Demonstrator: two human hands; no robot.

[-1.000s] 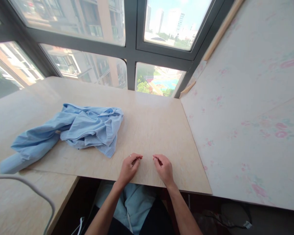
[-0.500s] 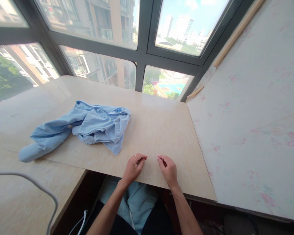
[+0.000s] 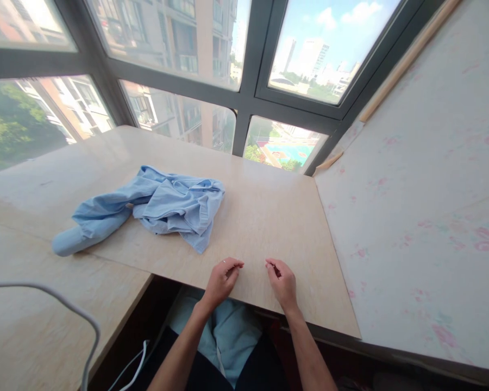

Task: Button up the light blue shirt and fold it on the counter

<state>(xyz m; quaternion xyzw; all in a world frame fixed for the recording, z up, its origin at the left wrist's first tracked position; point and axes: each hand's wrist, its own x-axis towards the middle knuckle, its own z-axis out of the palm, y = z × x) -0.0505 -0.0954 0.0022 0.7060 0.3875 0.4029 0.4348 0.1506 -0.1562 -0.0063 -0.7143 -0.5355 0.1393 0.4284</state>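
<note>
A crumpled light blue shirt [image 3: 177,203] lies on the pale tabletop [image 3: 277,217], one sleeve-like part stretching toward the left. My left hand [image 3: 224,277] rests at the table's front edge, just right of the shirt's lower corner and not touching it. Its fingers curl in toward the thumb, and a ring shows on one finger. Across a small gap, my right hand [image 3: 282,279] rests on the tabletop in a similar curl, thumb close to the fingertips. Nothing shows in either hand.
Windows with a dark frame [image 3: 244,103] rise behind the table. A flower-patterned wall [image 3: 411,217] borders the right side. At left, a grey cable [image 3: 73,307] arches over a lower-left table section [image 3: 44,309]. A white cord [image 3: 138,366] hangs below the edge.
The view has shifted slightly, so the shirt and window sit further right in the picture. My hands keep nearly the same pose, and the shirt looks undisturbed.
</note>
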